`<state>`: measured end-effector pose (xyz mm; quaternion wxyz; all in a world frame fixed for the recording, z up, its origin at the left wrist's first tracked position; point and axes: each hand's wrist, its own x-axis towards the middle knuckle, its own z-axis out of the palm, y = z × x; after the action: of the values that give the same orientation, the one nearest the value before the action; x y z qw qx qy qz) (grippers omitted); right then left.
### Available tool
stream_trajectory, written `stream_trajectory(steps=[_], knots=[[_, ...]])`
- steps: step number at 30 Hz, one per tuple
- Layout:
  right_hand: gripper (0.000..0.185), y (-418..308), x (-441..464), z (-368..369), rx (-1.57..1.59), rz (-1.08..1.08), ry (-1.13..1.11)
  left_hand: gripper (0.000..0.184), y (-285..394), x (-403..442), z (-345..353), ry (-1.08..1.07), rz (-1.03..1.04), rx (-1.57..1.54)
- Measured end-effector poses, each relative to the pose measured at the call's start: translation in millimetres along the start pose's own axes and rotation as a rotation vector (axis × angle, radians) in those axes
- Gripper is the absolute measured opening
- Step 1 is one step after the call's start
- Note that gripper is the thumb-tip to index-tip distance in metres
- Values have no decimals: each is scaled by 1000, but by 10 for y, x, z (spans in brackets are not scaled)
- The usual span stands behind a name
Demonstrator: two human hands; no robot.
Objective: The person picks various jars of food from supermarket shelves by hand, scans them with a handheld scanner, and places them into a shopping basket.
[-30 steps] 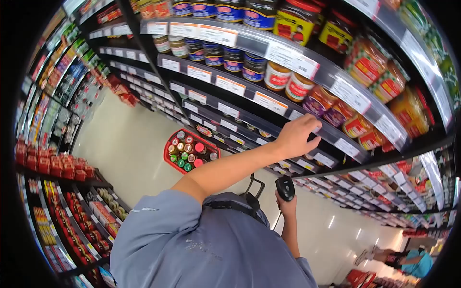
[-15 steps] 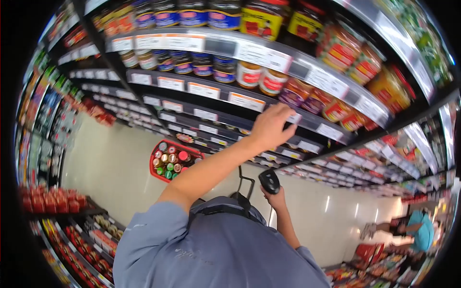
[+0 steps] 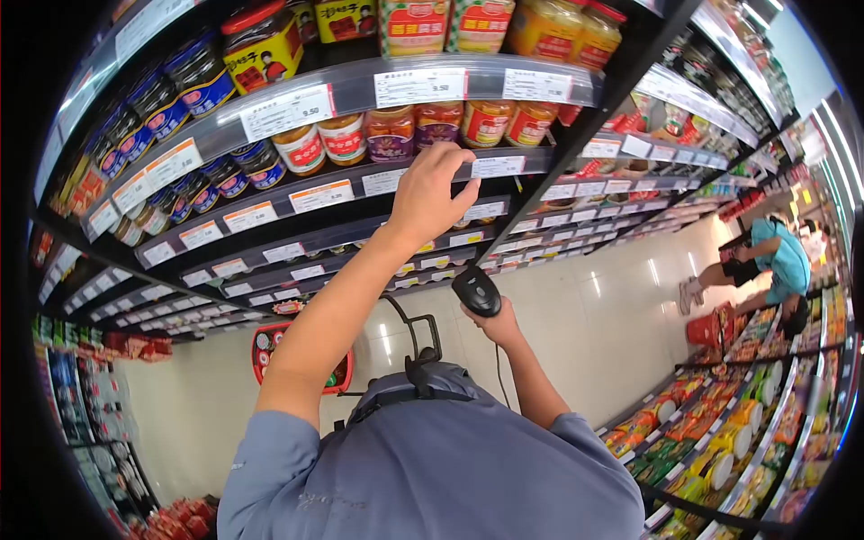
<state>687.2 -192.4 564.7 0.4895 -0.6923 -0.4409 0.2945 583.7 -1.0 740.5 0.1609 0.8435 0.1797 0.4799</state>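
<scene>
My left hand (image 3: 434, 196) reaches up to the shelf edge, just in front of a jar with a purple label (image 3: 438, 124). Its fingers are bent, the thumb stands apart, and I see nothing held; whether the fingertips touch the jar or shelf, I cannot tell. A second purple-labelled jar (image 3: 390, 135) stands to the left, and jars with yellow and red labels (image 3: 487, 123) to the right. Lower down, my right hand (image 3: 500, 324) grips a black handheld barcode scanner (image 3: 477, 291), whose cord hangs down. The scanner points toward the shelves.
On the floor at left, a red basket (image 3: 338, 377) with jars is partly hidden behind my left arm. Price labels (image 3: 420, 86) line the shelf edges. Packaged goods (image 3: 702, 423) fill shelves at lower right. Down the aisle, a person in a teal shirt (image 3: 781, 256) bends beside another red basket (image 3: 711, 329).
The view has swung right, so the jars and basket appear farther left. My left hand stays at the shelf edge, now before the purple-labelled jars. My right hand still holds the scanner.
</scene>
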Motion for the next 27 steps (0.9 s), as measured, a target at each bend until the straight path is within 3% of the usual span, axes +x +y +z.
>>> stream_trajectory(steps=[4, 11, 13, 15, 17, 21, 27], knots=[[21, -103, -40, -140, 102, 200, 38, 29, 87, 109, 68, -32, 35, -30], [19, -241, 316, -600, 379, 175, 96, 42, 414, 479, 457, -64, -44, -58], [19, -307, 530, -805, 387, 62, 103, 51, 464, 633, 687, 32, -21, 1], [17, -450, 701, -1099, 334, 92, 60, 61, 485, 786, 931, 36, -50, 34], [16, -501, 841, -1347, 271, -99, 23, 66, 563, 897, 1161, 158, -133, 76], [19, -431, 1038, -1747, 184, -134, -95, 66, 739, 1038, 1382, 146, -318, 109], [21, -317, 1046, -1920, 224, -99, -170, 58, 883, 1110, 1544, 235, -378, 314]])
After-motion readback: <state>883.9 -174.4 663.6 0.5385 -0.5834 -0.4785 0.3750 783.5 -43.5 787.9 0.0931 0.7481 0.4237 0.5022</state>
